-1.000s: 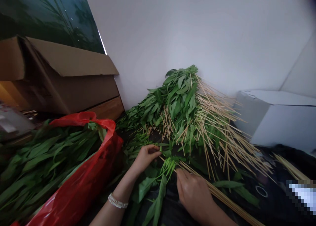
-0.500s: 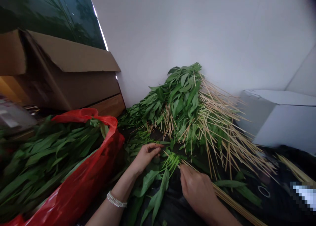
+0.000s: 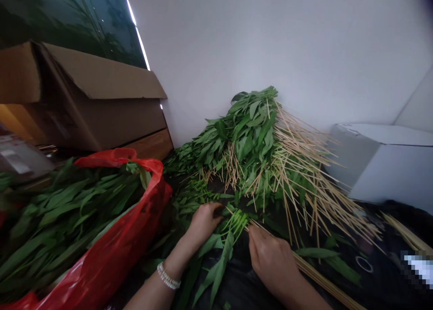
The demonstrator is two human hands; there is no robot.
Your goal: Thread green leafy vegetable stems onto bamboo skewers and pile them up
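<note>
Left hand (image 3: pixel 204 220), half-curled, grip unclear, is being drawn nearer; skewers (image 3: pixel 326 279) are being clenched by right hand (image 3: pixel 272 251), any tilting risking split stems (image 3: pixel 238 220)

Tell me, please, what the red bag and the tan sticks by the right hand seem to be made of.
Red bag: thin, glossy plastic, by its sheen and wrinkles. Tan sticks: probably bamboo or wood, apparently unvarnished, by their pale, matte look.

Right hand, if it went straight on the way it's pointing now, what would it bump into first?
Probably the bunched green stems, which look just ahead of the fingers of the right hand, though depth is unclear in this one view.
</note>
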